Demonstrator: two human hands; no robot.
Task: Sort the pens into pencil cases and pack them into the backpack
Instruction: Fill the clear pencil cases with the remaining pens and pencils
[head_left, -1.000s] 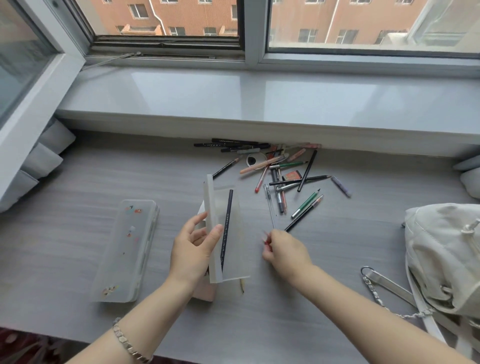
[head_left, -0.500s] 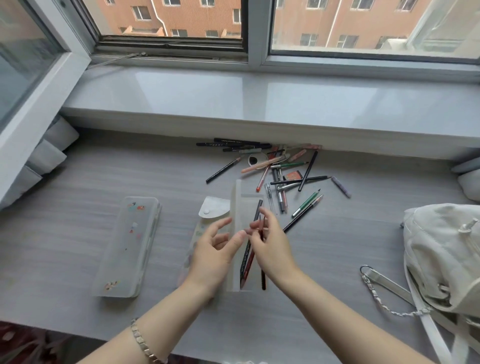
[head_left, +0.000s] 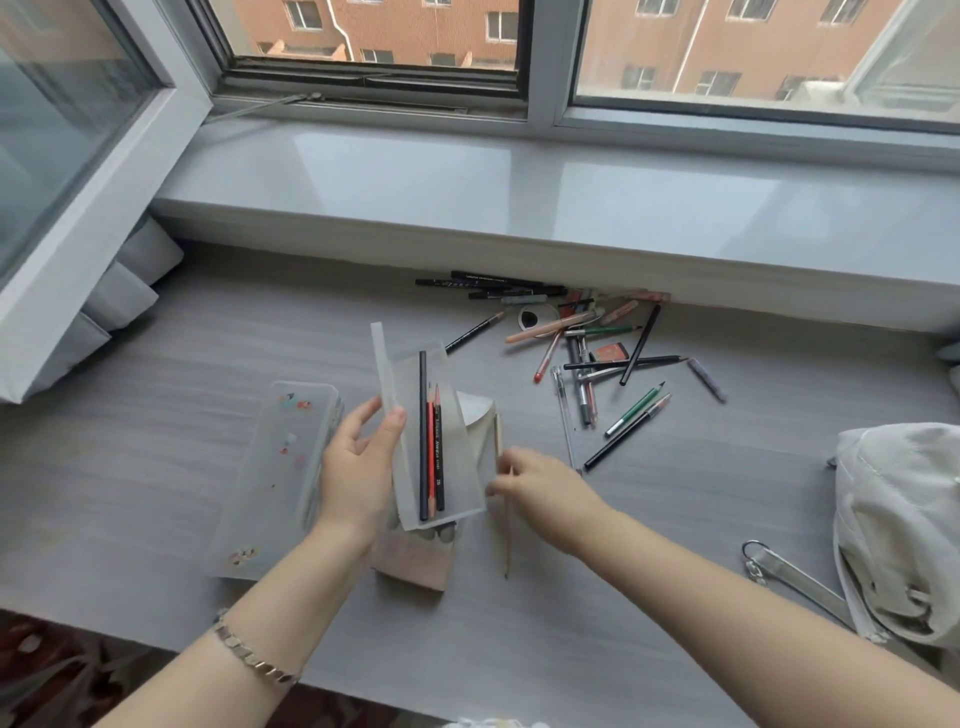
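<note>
Left hand (head_left: 358, 467) grips the pencil case (head_left: 460, 467) by its left edge. Right hand (head_left: 545, 488) pinches a tan pencil (head_left: 505, 540) just beside it

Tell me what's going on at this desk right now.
A person is sorting pens into cases. The left hand holds a translucent case tilted up off the desk, with three pencils inside it. The right hand pinches a pale pencil just beside that case. The loose pens lie in a heap below the windowsill. A second frosted case lies flat to the left, and the backpack sits at the right edge.
</note>
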